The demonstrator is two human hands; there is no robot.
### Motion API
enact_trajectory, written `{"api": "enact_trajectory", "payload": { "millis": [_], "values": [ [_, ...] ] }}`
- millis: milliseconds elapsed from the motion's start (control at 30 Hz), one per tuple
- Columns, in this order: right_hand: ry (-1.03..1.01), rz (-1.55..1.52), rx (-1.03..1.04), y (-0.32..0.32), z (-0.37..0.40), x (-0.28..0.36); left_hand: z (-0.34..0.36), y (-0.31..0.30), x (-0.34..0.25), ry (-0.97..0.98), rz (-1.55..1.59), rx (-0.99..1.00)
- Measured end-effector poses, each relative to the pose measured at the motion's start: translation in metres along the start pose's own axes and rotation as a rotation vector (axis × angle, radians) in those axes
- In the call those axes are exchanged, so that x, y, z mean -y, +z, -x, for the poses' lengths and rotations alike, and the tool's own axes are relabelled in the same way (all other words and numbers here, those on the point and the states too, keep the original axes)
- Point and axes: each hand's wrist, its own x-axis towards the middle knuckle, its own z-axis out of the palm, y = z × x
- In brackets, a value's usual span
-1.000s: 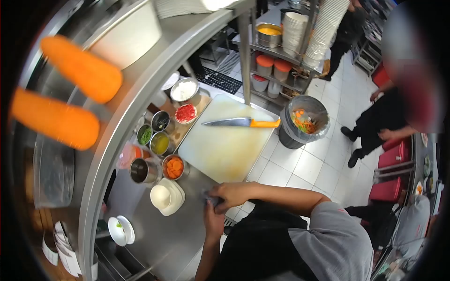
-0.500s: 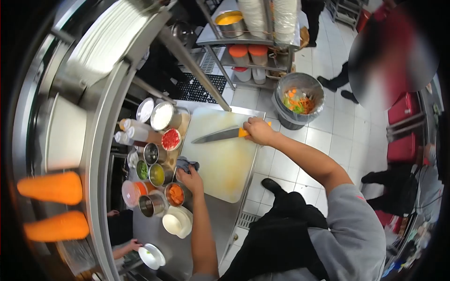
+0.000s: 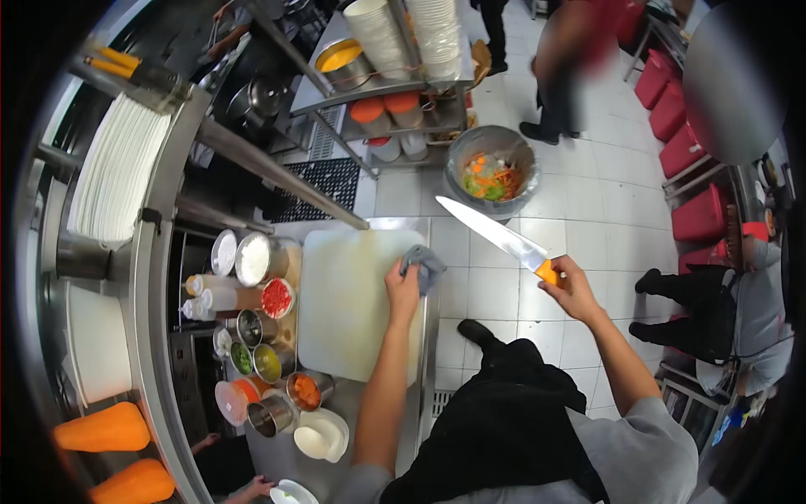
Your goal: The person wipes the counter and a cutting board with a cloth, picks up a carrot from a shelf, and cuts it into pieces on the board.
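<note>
My right hand (image 3: pixel 572 287) is closed around the yellow handle of a chef's knife (image 3: pixel 495 235). The knife is off the counter, over the floor, its blade slanting up and left toward the bin. In my left hand (image 3: pixel 401 290) is a bunched grey cloth (image 3: pixel 425 269), held at the right edge of a white cutting board (image 3: pixel 336 311). The board lies on the steel counter, stained faintly yellow. Left of it stand a container of chopped red pieces (image 3: pixel 277 298), a container of orange pieces (image 3: pixel 306 391) and white bowls (image 3: pixel 321 435).
A lined bin (image 3: pixel 529 181) with vegetable scraps stands beyond the counter's corner. Steel shelves (image 3: pixel 382 92) hold stacked bowls and lidded tubs. Plates (image 3: pixel 117 168) and large carrots (image 3: pixel 105 427) sit on the left shelf. Other people stand at the right and back; another person's hand (image 3: pixel 262 485) is at lower left.
The knife has left the board and swung right, out over the floor. My left hand has carried the cloth from the board's left side to its right edge. The view has shifted.
</note>
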Motion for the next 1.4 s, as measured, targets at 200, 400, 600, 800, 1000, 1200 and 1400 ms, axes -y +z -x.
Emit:
{"api": "enact_trajectory", "payload": {
  "millis": [200,400,600,800,1000,1200,1400],
  "values": [
    [-0.213,0.097,0.097,0.07,0.005,0.04,0.097,0.009,-0.053,-0.328,1.114,0.357],
    [-0.191,0.106,0.339,0.154,0.04,0.072,0.123,-0.005,-0.023,-0.15,0.591,0.106],
    [-0.325,0.245,0.424,0.143,0.042,0.088,0.134,-0.01,-0.034,-0.116,0.703,-0.073],
    [-0.316,0.255,0.496,0.094,0.048,0.092,0.093,-0.059,-0.05,-0.049,0.719,-0.195],
    [-0.143,0.355,0.43,0.0,0.068,0.056,-0.041,-0.191,-0.005,0.304,-0.052,-0.515],
    [0.078,0.37,0.264,-0.026,0.077,0.049,-0.082,-0.118,-0.01,0.117,-1.162,-0.6],
    [0.105,0.268,0.154,-0.035,0.064,0.047,0.05,0.02,-0.029,0.356,-0.599,0.725]
  ]
}}
